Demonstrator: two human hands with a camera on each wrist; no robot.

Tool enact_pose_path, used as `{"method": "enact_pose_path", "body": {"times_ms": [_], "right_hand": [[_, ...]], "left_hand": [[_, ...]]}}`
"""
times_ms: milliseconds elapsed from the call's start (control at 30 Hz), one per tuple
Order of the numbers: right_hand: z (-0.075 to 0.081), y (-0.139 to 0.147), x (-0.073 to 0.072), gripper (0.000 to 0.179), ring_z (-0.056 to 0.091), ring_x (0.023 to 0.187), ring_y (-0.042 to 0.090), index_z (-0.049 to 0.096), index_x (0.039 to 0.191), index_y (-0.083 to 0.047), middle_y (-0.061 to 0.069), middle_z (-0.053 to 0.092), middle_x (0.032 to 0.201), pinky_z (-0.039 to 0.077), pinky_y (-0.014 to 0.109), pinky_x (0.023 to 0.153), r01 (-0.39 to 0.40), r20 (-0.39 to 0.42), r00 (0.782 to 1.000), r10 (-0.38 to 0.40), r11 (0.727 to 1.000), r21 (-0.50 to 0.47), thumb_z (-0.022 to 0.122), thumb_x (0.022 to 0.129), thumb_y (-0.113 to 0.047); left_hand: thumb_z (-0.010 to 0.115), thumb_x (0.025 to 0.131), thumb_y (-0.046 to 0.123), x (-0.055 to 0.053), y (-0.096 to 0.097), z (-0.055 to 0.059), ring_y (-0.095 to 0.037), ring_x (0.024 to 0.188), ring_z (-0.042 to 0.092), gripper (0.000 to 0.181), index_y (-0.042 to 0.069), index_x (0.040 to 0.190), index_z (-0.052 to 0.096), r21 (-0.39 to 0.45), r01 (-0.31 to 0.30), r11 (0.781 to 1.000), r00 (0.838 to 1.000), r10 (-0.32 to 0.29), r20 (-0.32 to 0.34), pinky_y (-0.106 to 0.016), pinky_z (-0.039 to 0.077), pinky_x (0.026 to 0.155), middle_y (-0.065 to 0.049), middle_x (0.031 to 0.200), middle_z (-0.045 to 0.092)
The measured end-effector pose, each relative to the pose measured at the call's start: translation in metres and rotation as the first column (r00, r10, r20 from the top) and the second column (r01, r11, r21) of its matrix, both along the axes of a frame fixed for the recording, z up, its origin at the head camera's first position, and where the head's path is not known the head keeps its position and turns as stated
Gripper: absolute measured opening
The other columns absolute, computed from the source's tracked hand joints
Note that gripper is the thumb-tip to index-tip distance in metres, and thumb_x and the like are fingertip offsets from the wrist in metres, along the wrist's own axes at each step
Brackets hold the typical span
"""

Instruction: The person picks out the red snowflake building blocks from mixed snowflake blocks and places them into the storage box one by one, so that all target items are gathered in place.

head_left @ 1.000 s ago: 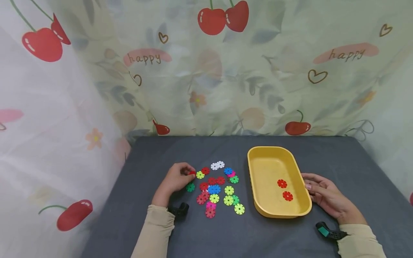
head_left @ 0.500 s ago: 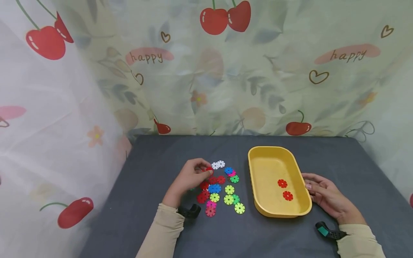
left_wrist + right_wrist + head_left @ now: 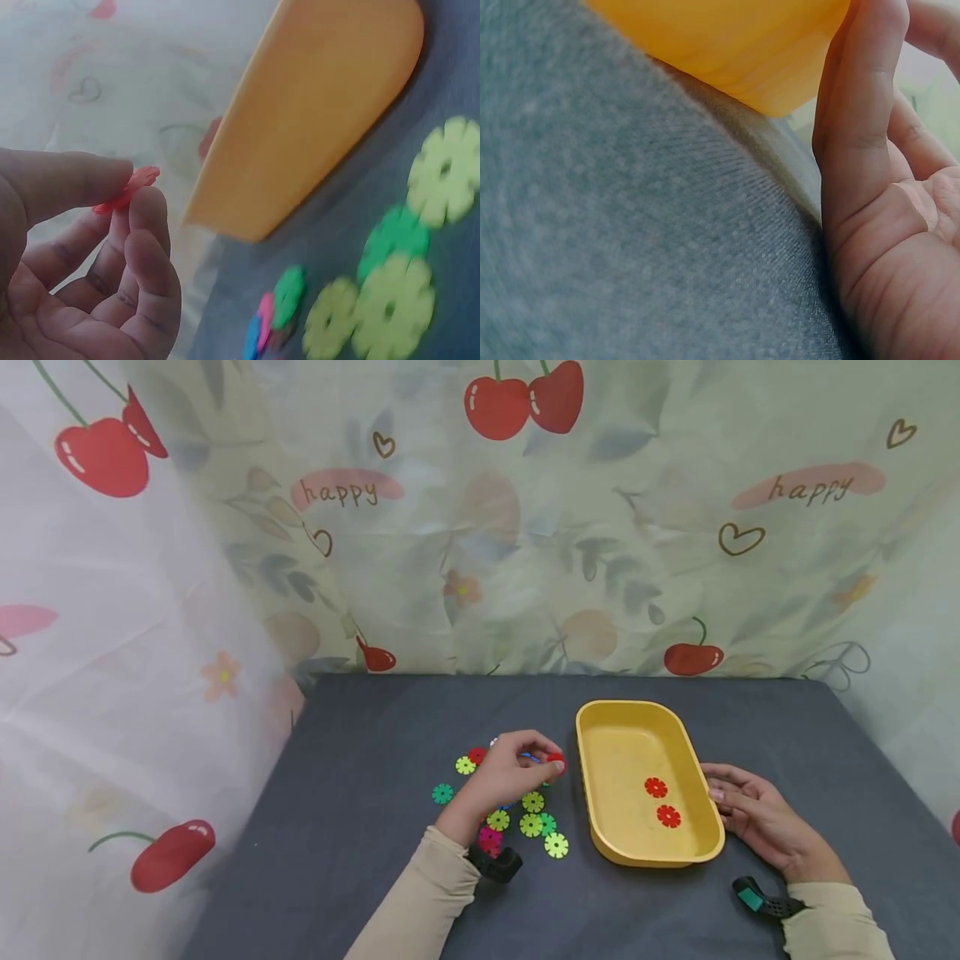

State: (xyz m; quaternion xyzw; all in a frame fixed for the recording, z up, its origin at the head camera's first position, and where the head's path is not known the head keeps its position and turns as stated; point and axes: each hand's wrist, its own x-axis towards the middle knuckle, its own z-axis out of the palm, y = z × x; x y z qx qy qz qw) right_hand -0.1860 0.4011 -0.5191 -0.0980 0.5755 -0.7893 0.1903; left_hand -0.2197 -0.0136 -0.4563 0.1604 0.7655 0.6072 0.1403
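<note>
My left hand [image 3: 517, 772] pinches a red notched plastic disc [image 3: 127, 191] between thumb and fingers, held up just left of the yellow tray [image 3: 607, 852]. Beneath the hand and forearm lie several such discs, partly hidden: a pink one [image 3: 490, 838], a yellow-green one [image 3: 556, 845] and a green one [image 3: 442, 793] among them. Two red discs [image 3: 656, 787] lie inside the tray. At the tray's right side my right hand [image 3: 761, 814] rests with its fingers fairly straight, thumb and fingertips against the wall below the rim.
Dark grey cloth [image 3: 360, 735] covers the table. A patterned curtain [image 3: 540, 568] hangs behind it, with a white one [image 3: 150, 693] at the left. Both wrists wear black bands [image 3: 768, 900].
The left hand has carried the red disc rightward across the spread discs toward the tray, uncovering the green one at the left. The right hand and tray have stayed in place.
</note>
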Motion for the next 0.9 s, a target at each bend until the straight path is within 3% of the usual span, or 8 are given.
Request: {"method": "enact_pose_path", "body": {"times_ms": [233,400,600,733,767,900], "right_hand": [[-0.001,0.000,0.000,0.044,0.077,0.111,0.013,0.067,0.136,-0.021,-0.001,0.078,0.126,0.063,0.032,0.090,-0.003,0.001,1.000,0.003,1.000,-0.006,0.038,0.113,0.003],[-0.003,0.002,-0.001,0.043,0.076,0.112,0.013,0.066,0.136,-0.022,-0.001,0.077,0.126,0.063,0.033,0.090,0.008,0.006,1.000,-0.008,1.000,0.008,0.038,0.113,0.001],[-0.003,0.002,-0.001,0.041,0.076,0.112,0.012,0.066,0.135,-0.022,-0.001,0.077,0.126,0.063,0.033,0.090,0.010,0.026,1.000,-0.010,1.000,0.015,0.039,0.113,-0.001],[-0.002,0.002,-0.001,0.041,0.076,0.112,0.012,0.067,0.135,-0.022,-0.002,0.078,0.125,0.063,0.033,0.090,0.016,0.018,1.000,-0.017,1.000,0.019,0.039,0.113,-0.001],[-0.002,0.002,-0.001,0.042,0.076,0.112,0.012,0.067,0.135,-0.022,-0.001,0.077,0.125,0.063,0.033,0.090,0.016,0.016,1.000,-0.016,1.000,0.017,0.039,0.113,0.000],[-0.003,0.002,-0.001,0.042,0.076,0.113,0.012,0.067,0.136,-0.022,-0.002,0.077,0.126,0.063,0.033,0.091,0.010,0.010,1.000,-0.010,1.000,0.013,0.039,0.113,0.000]], "left_hand": [[0.079,0.096,0.019,0.003,0.028,-0.002,-0.040,0.094,0.074,0.018,0.010,0.111,0.076,0.033,0.067,0.997,0.997,-0.068,0.027,-0.026,0.057,0.072,-0.003,0.096,0.070],[0.079,0.096,0.016,0.007,0.040,-0.003,-0.036,0.088,0.074,0.020,0.007,0.113,0.074,0.069,0.113,0.991,0.993,-0.115,0.027,-0.023,0.053,0.068,-0.002,0.091,0.069],[0.082,0.094,0.019,0.010,0.043,-0.002,-0.013,0.072,0.064,0.025,0.007,0.114,0.074,0.062,0.130,0.990,0.991,-0.132,0.030,-0.023,0.052,0.065,-0.001,0.091,0.068],[0.084,0.092,0.018,0.011,0.043,0.000,-0.015,0.073,0.065,0.025,0.008,0.113,0.074,0.079,0.140,0.987,0.989,-0.143,0.028,-0.023,0.052,0.065,-0.002,0.091,0.068],[0.084,0.092,0.018,0.011,0.043,0.001,-0.020,0.075,0.067,0.026,0.009,0.113,0.073,0.082,0.143,0.986,0.989,-0.145,0.028,-0.023,0.052,0.065,-0.002,0.091,0.069],[0.084,0.091,0.020,0.012,0.041,0.002,-0.017,0.076,0.068,0.026,0.010,0.113,0.073,0.075,0.137,0.988,0.990,-0.139,0.026,-0.024,0.053,0.066,-0.001,0.092,0.069]]}}
